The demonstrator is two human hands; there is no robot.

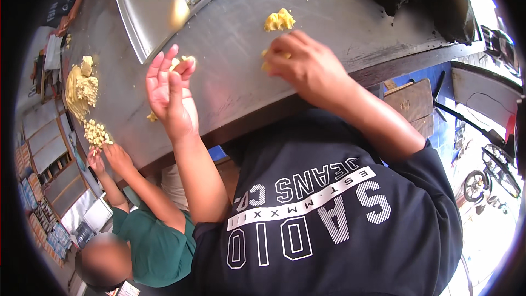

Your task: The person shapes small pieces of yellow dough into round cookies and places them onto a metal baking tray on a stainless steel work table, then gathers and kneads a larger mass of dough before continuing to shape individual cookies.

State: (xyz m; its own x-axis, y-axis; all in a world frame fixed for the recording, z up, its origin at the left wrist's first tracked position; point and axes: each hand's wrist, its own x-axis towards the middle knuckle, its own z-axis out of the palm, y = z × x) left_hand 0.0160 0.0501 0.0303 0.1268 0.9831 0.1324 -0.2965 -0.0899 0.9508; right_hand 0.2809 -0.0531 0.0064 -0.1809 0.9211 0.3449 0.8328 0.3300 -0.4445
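Right grip (311,67) holds dough (266,67); grey table (227,90), blue tiles (446,85) beyond.

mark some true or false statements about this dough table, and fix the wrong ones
1. The left hand has its palm turned toward the camera. True.
2. The right hand is empty. False: yellow dough shows at its fingertips.
3. A separate yellow lump sits on the table beyond the right hand. True.
4. The co-worker's shirt is red. False: it is a green shirt.
5. A heap of small pale pieces lies by the co-worker's hands. True.
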